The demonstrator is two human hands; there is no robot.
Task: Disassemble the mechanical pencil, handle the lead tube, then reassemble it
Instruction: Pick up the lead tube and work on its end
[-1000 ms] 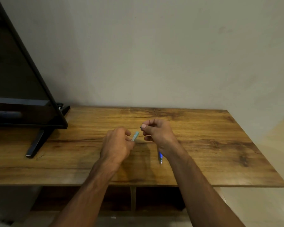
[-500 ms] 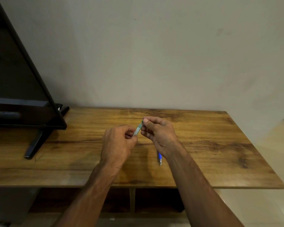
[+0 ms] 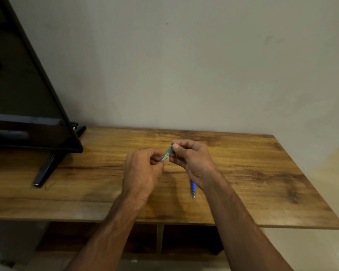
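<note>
A small pale blue-green lead tube (image 3: 167, 153) is held slanted above the middle of the wooden table (image 3: 262, 173). My left hand (image 3: 143, 171) pinches its lower end, and my right hand (image 3: 192, 163) pinches its upper end with thumb and fingers. Most of the tube is covered by my fingers. The blue mechanical pencil (image 3: 193, 188) lies on the table under my right wrist, tip toward me, its upper part hidden by the hand.
A black flat screen (image 3: 27, 94) on a black foot (image 3: 45, 169) stands at the table's left end. The wall runs along the back edge. The table's right edge drops to a light floor (image 3: 331, 192). Open shelves (image 3: 184, 239) sit below the tabletop.
My right hand has come from a closed fist beside the tube to pinching its upper end. Both hands have risen slightly and the tube now tilts more upright.
</note>
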